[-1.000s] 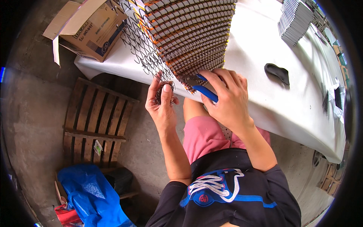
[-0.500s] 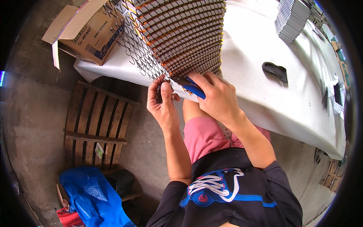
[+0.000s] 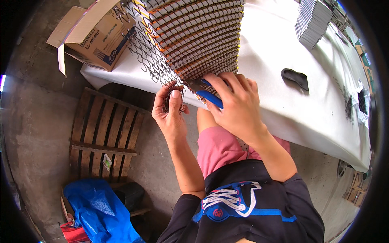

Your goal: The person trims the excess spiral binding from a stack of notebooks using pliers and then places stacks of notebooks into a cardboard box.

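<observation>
Blue-handled pliers [image 3: 210, 99] tilt toward a dark wire bunch [image 3: 179, 88] — both beside an orange-edged wire grid [image 3: 198, 40].

The mesh [image 3: 198, 40] stood at the near edge of the tabletop [image 3: 267, 44], right of the box [image 3: 97, 44]. The pad [image 3: 295, 79] lay right of the mesh, the stack [image 3: 312, 22] beyond it. By the mesh's near corner, wires [image 3: 166, 103] sat in the left grip [image 3: 171, 115], left of pliers [image 3: 210, 99] in the right grip [image 3: 239, 104]. The pallet [image 3: 103, 148] was on the floor [image 3: 156, 160] to the left, the tarp [image 3: 99, 210] on its near side.
</observation>
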Demonstrator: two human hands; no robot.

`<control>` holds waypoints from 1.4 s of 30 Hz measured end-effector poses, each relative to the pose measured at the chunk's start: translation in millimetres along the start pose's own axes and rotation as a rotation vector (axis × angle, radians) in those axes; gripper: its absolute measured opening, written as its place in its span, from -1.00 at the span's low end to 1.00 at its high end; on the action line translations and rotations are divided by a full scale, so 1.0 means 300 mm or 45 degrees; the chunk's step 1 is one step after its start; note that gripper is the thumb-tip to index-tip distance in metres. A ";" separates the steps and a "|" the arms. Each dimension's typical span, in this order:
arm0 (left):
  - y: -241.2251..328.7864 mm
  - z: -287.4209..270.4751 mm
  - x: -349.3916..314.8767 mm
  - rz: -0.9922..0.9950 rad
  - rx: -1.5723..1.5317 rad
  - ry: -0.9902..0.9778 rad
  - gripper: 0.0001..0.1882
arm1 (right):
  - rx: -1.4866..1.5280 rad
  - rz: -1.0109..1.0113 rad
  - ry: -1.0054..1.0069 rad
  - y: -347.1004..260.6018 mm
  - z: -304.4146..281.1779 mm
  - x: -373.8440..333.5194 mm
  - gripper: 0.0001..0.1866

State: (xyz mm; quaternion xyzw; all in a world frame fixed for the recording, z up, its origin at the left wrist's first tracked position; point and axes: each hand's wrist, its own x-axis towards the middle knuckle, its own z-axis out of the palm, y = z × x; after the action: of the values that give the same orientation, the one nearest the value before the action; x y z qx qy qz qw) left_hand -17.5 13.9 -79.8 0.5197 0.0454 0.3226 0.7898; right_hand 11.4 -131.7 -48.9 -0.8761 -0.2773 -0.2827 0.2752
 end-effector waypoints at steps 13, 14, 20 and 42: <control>-0.012 0.035 0.006 0.100 -0.002 0.105 -0.79 | 0.225 0.099 -0.191 0.027 0.022 -0.004 -0.56; -0.007 0.027 0.006 0.096 0.013 0.107 -0.78 | 0.179 0.058 -0.150 0.028 0.014 -0.005 -0.55; 0.033 0.013 0.001 0.090 0.135 -0.030 -0.62 | 0.034 -0.049 0.078 0.017 -0.030 0.009 -0.46; 0.020 0.006 0.016 0.069 -0.034 -0.047 -0.79 | 0.105 0.009 -0.059 -0.010 -0.018 0.020 -0.49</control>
State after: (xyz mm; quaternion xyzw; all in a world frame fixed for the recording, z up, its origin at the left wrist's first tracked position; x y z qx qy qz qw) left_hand -15.8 16.5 -72.5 0.5160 0.0126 0.3348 0.7884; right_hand 11.8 -131.0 -40.2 -0.8713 -0.2918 -0.2496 0.3057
